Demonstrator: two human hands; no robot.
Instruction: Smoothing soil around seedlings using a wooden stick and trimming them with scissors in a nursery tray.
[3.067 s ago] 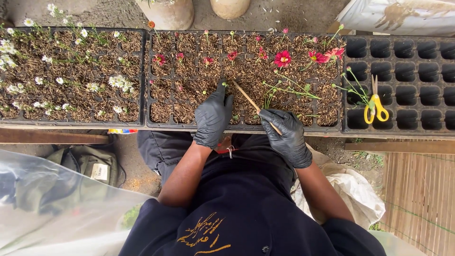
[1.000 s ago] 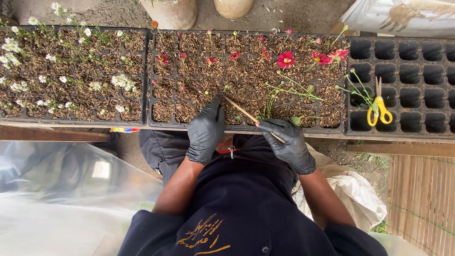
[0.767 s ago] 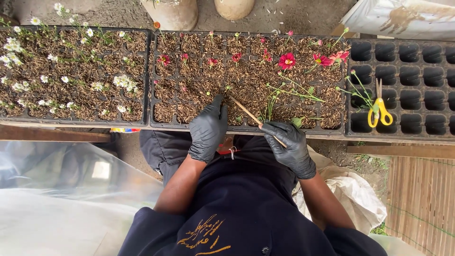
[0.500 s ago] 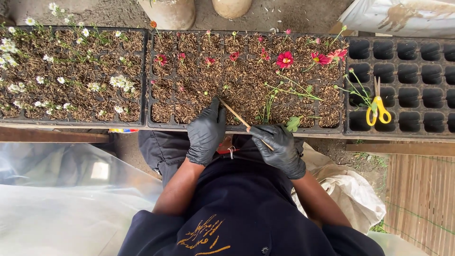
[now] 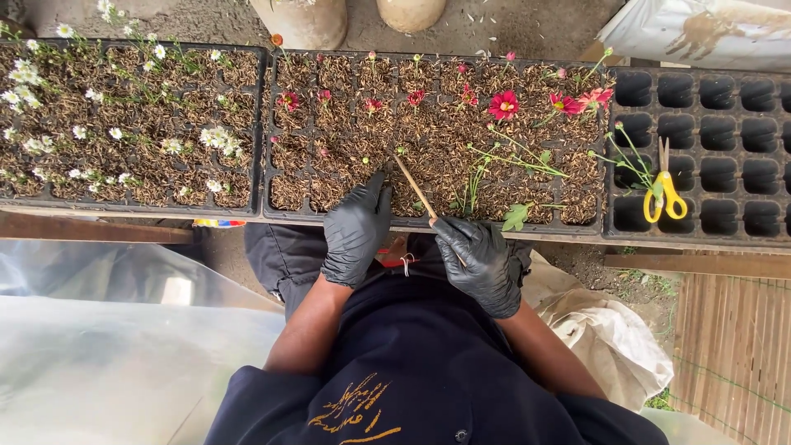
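Gloved right hand (image 5: 478, 264) grips a stick (image 5: 414, 187) poking the middle tray (image 5: 284, 202) – mostly planted, near cells seemingly bare – while left hand (image 5: 356, 231) rests half-curled, empty.

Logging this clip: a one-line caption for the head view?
Gloved right hand pokes a wooden stick into a seedling tray; left hand rests on its edge.

Dirt floor (image 5: 206, 25); wooden bench (image 5: 91, 228)

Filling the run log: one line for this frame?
left black-gloved hand: on middle soil-filled seedling tray | right black-gloved hand: gripping thin wooden stick
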